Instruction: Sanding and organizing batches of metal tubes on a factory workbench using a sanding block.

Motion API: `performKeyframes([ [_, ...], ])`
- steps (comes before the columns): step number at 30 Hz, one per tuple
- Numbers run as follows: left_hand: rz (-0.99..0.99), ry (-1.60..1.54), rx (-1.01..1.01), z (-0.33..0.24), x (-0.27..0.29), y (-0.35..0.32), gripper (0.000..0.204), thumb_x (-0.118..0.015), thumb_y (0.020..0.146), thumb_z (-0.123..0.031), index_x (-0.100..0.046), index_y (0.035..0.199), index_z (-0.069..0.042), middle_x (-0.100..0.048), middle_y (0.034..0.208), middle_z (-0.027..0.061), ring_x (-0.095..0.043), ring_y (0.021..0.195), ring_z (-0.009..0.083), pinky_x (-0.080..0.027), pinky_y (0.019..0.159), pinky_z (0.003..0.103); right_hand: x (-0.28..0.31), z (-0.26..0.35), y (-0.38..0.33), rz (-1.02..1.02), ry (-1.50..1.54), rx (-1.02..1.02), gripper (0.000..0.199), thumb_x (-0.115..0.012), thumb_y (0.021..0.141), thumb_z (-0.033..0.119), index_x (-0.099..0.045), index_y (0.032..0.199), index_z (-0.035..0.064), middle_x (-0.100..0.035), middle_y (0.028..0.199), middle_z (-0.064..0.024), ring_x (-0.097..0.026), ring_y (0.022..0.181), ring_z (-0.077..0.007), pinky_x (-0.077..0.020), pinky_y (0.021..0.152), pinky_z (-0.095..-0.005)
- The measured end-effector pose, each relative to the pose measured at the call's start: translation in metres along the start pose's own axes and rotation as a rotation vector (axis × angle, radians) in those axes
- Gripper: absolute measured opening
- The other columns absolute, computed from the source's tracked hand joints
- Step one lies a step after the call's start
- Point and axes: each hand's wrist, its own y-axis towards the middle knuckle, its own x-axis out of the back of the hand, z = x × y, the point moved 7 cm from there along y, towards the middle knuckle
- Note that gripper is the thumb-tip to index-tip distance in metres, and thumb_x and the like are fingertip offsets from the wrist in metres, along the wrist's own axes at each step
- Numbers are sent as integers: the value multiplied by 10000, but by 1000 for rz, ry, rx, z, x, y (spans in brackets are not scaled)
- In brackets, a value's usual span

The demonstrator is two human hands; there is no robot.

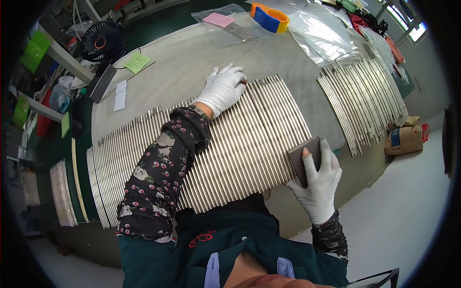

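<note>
Thin silvery metal rods (240,139) lie side by side in a wide row across the table in front of me. My left hand (223,91), in a white glove with bare fingertips, rests on the far ends of the rods, its fingers stretched out and holding nothing. At the row's right end my right hand (322,182), gloved the same way, grips a flat grey rectangular block (300,161). The block's long edge touches or nearly touches the outermost rod. My left forearm, in a dark patterned sleeve, crosses over the rods and hides part of them.
A second bundle of metal rods (362,103) lies at the right. Toward the back are a plastic bag (230,26) with a pink label, an orange and blue tape ring (270,18) and clear plastic sheets (321,33). A black fan (101,42) stands far left; a brown sack (406,140) sits right.
</note>
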Motion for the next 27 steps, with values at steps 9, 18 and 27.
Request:
performKeyframes([
  [9,-45,-102,49,6,-1,7,247,-621,952,-271,-688,1127,-109,-562,1450,126,-389,1452,357,-207,1201,580,-2,-1,-6,-71,14,22,1129,-897,578,338,-332,1548,228,-395,1494,-274,-482,1283,-443,-441,919,-508],
  [18,-165,-754,200,3,17,-3,232,-635,989,-213,-637,1121,-22,-687,960,67,-661,842,138,-527,766,293,-10,-5,-15,-108,-26,5,1128,-879,613,367,-294,1570,244,-375,1518,-275,-467,1298,-443,-405,915,-506],
  [27,-157,-1399,387,-3,1,-18,163,-654,996,-156,-598,1093,-37,-618,803,-4,-575,599,44,-433,490,163,4,-6,3,-39,95,15,962,-880,600,256,-460,1459,158,-410,1506,-259,-480,1284,-416,-406,989,-499],
])
